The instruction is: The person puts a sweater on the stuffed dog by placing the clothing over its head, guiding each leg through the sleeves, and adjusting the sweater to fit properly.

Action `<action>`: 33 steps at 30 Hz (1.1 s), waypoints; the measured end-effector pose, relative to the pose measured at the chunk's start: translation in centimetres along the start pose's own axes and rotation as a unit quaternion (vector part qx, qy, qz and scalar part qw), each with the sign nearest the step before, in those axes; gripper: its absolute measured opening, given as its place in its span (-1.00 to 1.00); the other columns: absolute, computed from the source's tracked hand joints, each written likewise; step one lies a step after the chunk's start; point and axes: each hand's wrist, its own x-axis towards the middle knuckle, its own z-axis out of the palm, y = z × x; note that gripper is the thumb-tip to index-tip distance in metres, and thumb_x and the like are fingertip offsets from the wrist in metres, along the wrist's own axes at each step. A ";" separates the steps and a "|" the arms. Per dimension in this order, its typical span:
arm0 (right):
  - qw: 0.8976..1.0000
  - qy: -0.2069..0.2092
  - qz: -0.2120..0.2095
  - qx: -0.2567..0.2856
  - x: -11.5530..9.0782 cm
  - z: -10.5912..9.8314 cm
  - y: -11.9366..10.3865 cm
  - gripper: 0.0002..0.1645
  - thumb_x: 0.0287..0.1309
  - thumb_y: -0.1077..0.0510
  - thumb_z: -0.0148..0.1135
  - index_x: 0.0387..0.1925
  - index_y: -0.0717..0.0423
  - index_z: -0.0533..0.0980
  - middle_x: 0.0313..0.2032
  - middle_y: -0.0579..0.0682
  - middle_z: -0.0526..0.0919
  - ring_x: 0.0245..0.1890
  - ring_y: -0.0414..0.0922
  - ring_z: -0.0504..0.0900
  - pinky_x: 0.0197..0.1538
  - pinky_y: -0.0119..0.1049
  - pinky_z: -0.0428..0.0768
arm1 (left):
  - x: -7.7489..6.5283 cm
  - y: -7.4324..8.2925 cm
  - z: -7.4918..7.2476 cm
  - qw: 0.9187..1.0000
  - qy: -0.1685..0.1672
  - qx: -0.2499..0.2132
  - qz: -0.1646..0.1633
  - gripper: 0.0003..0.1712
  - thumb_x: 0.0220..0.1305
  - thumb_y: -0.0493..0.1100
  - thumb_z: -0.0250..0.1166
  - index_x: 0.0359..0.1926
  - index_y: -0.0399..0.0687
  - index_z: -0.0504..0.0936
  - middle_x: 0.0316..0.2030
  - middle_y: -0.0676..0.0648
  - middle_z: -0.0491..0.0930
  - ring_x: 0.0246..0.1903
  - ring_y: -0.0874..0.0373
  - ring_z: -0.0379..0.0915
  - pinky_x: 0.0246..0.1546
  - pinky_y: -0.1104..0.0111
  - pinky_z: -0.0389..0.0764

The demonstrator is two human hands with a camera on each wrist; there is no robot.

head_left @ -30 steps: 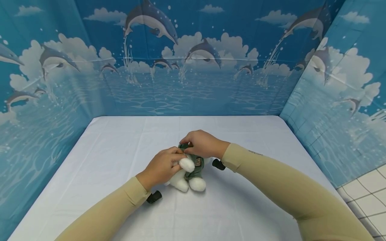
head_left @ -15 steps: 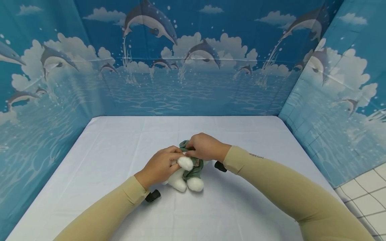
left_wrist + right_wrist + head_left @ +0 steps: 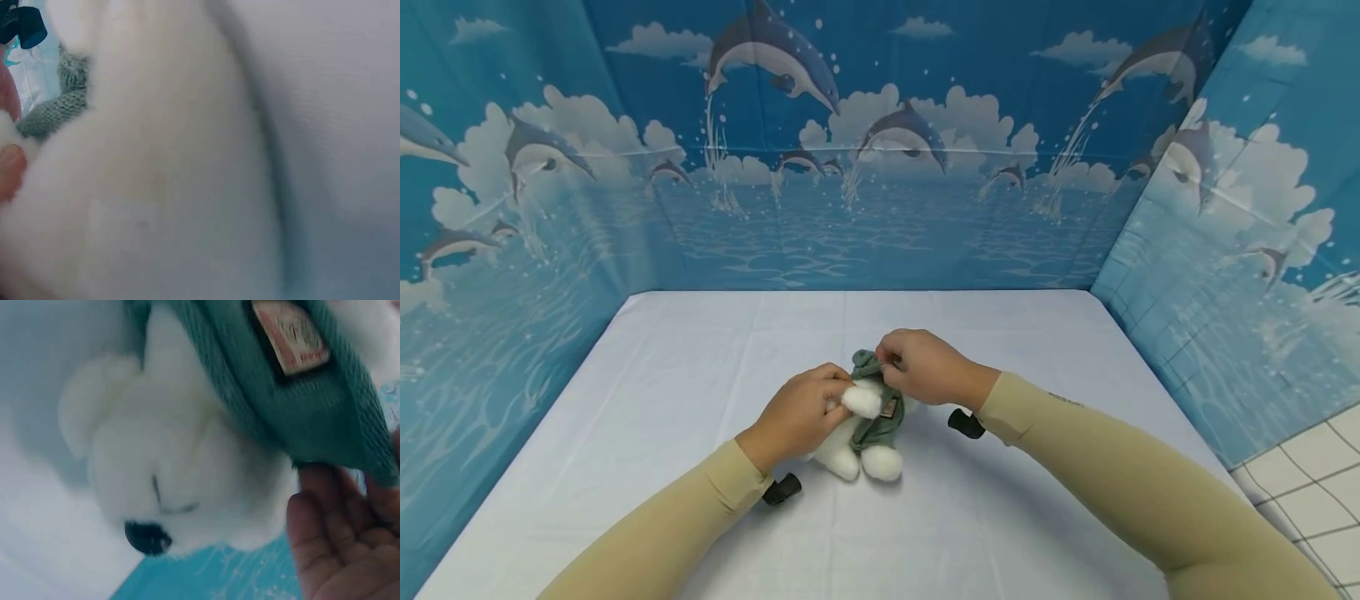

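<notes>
A white plush bear in a green knitted garment is on the white-covered table between my hands. My left hand grips the bear at one of its white limbs; a fingertip shows against the fur in the left wrist view. With thumb and fingers, my right hand pinches the edge of the garment near its top. In the right wrist view the bear's head has a black nose and stitched lines, and a label patch is on the knit. White fur fills most of the left wrist view.
A white cloth covers the table. Dolphin-printed blue curtains stand behind it and along both sides. Black wrist cameras hang under both sleeves. White tiles show at the lower right.
My right hand has moved a little to the right, drawing the garment's edge with it, and more of the garment's top shows. My left hand stays nearly still on the bear.
</notes>
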 end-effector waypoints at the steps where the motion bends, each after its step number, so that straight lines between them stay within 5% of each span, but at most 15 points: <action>1: 1.000 0.003 -0.001 0.016 -0.2 0.0 0.0 -0.86 0.51 0.22 0.11 -0.12 0.10 0.60 -0.23 -0.02 0.65 -0.38 -0.17 0.50 -0.20 -0.21 0.56 | 0.0 0.1 0.0 1.000 0.000 0.004 -0.002 -0.76 0.48 -0.04 0.37 -0.04 -0.08 0.81 0.02 0.04 0.67 -0.05 0.12 0.64 0.03 0.17 0.68; 9: 0.997 0.037 -0.003 0.070 -1.3 0.4 -0.5 -0.92 0.49 0.24 0.18 -0.20 0.06 0.58 -0.36 -0.10 0.66 -0.41 -0.21 0.55 -0.30 -0.26 0.59 | 0.4 0.8 -0.1 0.999 -0.003 0.032 -0.034 -0.73 0.42 0.03 0.42 -0.13 -0.08 0.79 -0.05 0.03 0.66 -0.23 0.20 0.55 -0.13 0.26 0.63; 15: 0.996 0.066 -0.054 -0.004 -2.6 1.2 -2.0 -0.93 0.44 0.29 0.22 -0.21 0.11 0.59 -0.32 -0.08 0.65 -0.38 -0.26 0.52 -0.25 -0.32 0.60 | 0.7 1.4 -0.2 0.997 -0.005 0.040 -0.069 -0.75 0.40 0.04 0.44 -0.27 -0.03 0.75 -0.12 0.03 0.66 -0.33 0.24 0.45 -0.26 0.35 0.54; 23: 0.981 0.105 -0.129 -0.100 -3.9 2.7 -2.9 -0.97 0.41 0.31 0.26 -0.19 0.15 0.60 -0.27 -0.03 0.69 -0.35 -0.23 0.58 -0.23 -0.40 0.62 | 1.0 1.7 0.1 0.993 0.003 0.040 -0.109 -0.74 0.41 0.04 0.43 -0.37 0.01 0.73 -0.15 0.05 0.68 -0.30 0.22 0.56 -0.21 0.32 0.61; 33: 0.969 0.116 -0.150 -0.157 -4.6 5.3 -3.1 -0.84 0.25 0.34 0.40 -0.36 0.09 0.57 -0.40 -0.08 0.65 -0.40 -0.24 0.62 -0.28 -0.50 0.59 | 1.2 1.4 0.7 0.991 0.007 0.014 -0.135 -0.61 0.45 -0.15 0.31 -0.59 0.05 0.51 -0.22 0.09 0.66 -0.38 0.25 0.46 -0.28 0.35 0.53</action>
